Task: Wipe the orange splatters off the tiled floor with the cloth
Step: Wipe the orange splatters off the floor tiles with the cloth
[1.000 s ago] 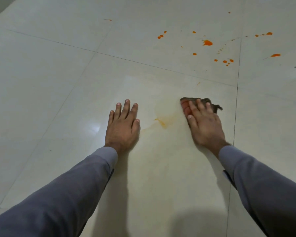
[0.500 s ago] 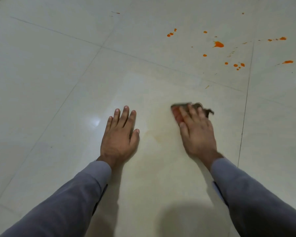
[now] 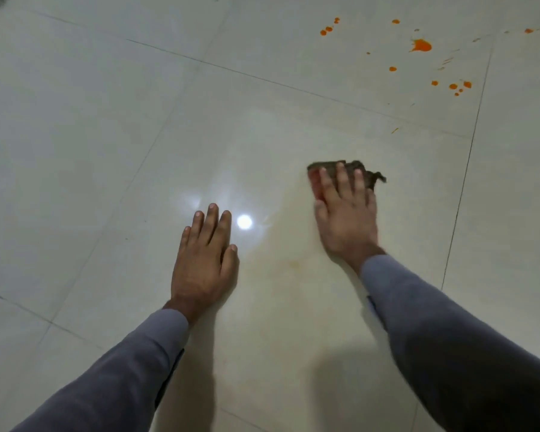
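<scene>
My right hand (image 3: pixel 345 213) flat, fingers (image 3: pixel 343 179) extended, pinning cloth (image 3: pixel 360 171) to tiled floor (image 3: pixel 106 120) for scrubbing pressure. My left hand (image 3: pixel 205 260) splayed, empty, bracing weight. Orange splatters (image 3: pixel 421 45) ahead, untouched.

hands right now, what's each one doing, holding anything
Left hand: open, flat on the tiled floor, holding nothing.
Right hand: open, fingers spread, pressing the cloth flat against the floor.
</scene>
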